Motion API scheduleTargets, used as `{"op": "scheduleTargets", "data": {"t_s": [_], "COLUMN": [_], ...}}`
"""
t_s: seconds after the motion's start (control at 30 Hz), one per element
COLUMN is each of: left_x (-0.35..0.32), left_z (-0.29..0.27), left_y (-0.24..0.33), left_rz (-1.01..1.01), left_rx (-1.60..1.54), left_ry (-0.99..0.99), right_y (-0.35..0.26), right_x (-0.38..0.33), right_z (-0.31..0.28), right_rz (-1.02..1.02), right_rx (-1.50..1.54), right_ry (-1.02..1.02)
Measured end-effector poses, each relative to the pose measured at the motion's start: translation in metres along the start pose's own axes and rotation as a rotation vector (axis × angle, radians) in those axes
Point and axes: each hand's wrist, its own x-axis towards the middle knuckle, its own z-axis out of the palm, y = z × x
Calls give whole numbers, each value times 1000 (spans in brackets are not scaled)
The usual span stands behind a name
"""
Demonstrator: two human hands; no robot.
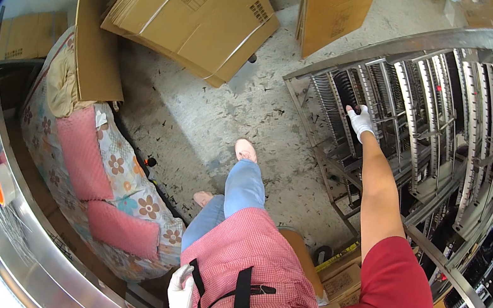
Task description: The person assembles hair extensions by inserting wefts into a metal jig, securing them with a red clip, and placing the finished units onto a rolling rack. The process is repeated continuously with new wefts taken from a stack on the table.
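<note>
Beside a floral, pink-cushioned bench (104, 178), a worker's white-gloved left hand (180, 291) rests loosely curled at the pink checked apron (255, 264), holding nothing, while the gloved right hand (360, 119), fingers spread, touches the slotted grey metal rack (422, 110), nothing yet drawn out.

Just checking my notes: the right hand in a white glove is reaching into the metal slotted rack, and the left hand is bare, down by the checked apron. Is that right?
Not quite. The left hand is not bare: it wears a white glove too, as the head view shows. The rest stands: the right hand in a white glove reaches into the metal slotted rack, and the left is down by the checked apron.
</note>
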Motion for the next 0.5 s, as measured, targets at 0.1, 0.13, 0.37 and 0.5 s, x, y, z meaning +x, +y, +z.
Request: {"op": "scheduleTargets", "data": {"t_s": [0.1, 0.13, 0.37, 0.5], "left_x": [-11, -14, -58, -113], "left_z": [2, -1, -39, -83], "left_y": [-6, -8, 20, 85], "left_rz": [-73, -61, 195, 421], "left_rx": [-58, -80, -119, 15], "left_ry": [57, 35, 15, 193], "right_y": [-9, -9, -69, -182], "right_x": [-36, -59, -248, -413], "right_z": [12, 18, 4, -103], "right_rz": [-204, -193, -432, -948], "right_rx": [170, 146, 224, -195], "right_ry": [-158, -270, -783, -811]}}
